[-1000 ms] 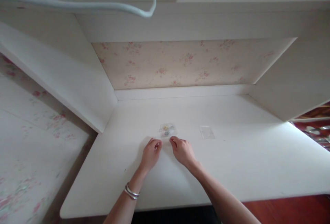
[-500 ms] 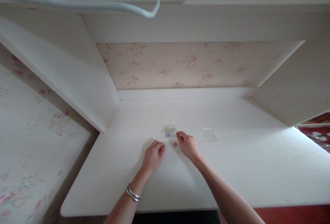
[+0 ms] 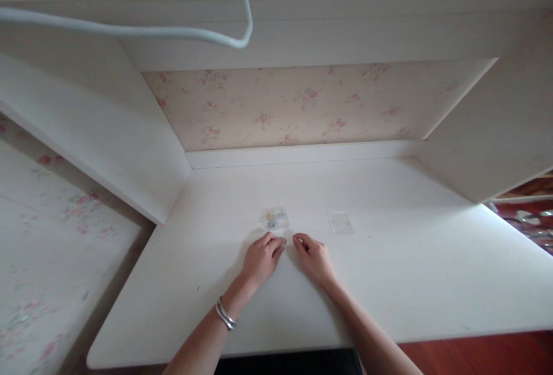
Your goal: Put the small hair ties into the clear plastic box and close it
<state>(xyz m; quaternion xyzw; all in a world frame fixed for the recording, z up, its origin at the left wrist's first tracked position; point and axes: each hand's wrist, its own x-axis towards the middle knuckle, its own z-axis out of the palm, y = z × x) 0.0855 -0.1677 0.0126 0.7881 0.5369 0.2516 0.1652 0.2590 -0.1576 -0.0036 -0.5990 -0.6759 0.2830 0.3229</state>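
Note:
My left hand (image 3: 261,257), with silver bangles on its wrist, rests on the white desk (image 3: 389,271) with its fingers curled and the tips pointing right. My right hand (image 3: 314,258) lies beside it, fingers curled too, and the two sets of fingertips are almost touching. Just beyond the fingertips lies a small clear bag (image 3: 273,218) holding yellow and grey bits. Neither hand touches the bag. I cannot see whether anything small sits under or between the fingertips.
A second small clear bag (image 3: 340,222), seemingly empty, lies on the desk to the right. White panels wall the desk on both sides, with floral wallpaper (image 3: 302,104) behind. A pale cable (image 3: 173,32) hangs overhead. The desk's front edge is close to me.
A small round brownish piece lay on the desk between my hands half a second ago and no longer shows. My right hand drew back from the bag and both sets of fingertips closed in there.

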